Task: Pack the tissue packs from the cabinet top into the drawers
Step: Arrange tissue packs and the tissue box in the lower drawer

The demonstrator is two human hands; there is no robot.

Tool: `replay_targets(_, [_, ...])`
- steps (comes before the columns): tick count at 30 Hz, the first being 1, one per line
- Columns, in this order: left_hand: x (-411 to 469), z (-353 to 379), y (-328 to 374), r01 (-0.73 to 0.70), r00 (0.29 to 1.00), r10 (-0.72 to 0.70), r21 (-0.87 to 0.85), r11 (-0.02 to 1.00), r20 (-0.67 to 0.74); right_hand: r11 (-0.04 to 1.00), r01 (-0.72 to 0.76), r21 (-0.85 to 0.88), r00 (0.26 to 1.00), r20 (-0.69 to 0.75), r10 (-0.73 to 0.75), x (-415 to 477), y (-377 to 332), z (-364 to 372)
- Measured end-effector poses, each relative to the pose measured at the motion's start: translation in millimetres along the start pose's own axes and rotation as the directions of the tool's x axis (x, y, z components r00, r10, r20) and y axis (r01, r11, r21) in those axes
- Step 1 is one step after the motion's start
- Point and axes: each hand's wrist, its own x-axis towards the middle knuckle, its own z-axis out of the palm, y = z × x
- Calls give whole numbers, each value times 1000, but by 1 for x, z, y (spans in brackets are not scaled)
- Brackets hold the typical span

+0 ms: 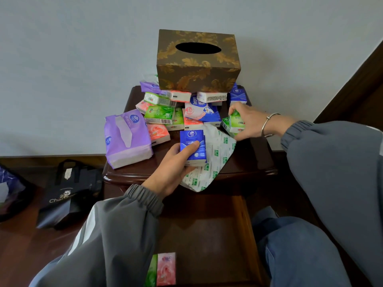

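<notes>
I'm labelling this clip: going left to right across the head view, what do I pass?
Black bag → large purple tissue pack → left hand gripping a blue pack → green pack gripped by the right hand.

the white and green pack [215,154] at the front of the worktop [259,160] carries the word "royo" printed over and over in green. behind it, a white and blue pack [199,108] reads "deeyeo" along its blue end. the black bag [68,195] on the floor [20,245] shows pale letters starting "cha", the rest hidden; print elsewhere is too small to read.
</notes>
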Motion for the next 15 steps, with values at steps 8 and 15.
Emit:
replay_targets(8, [-3, 2, 2, -3, 1000, 3, 25, 1000, -6, 1000, -10, -25, 999, 36, 10, 8, -4, -1])
replay_targets(15, [-2, 2, 1, -1, 1000, 1, 8, 1000, -13, 991, 0, 131, 981, -193, 26, -16, -8, -8])
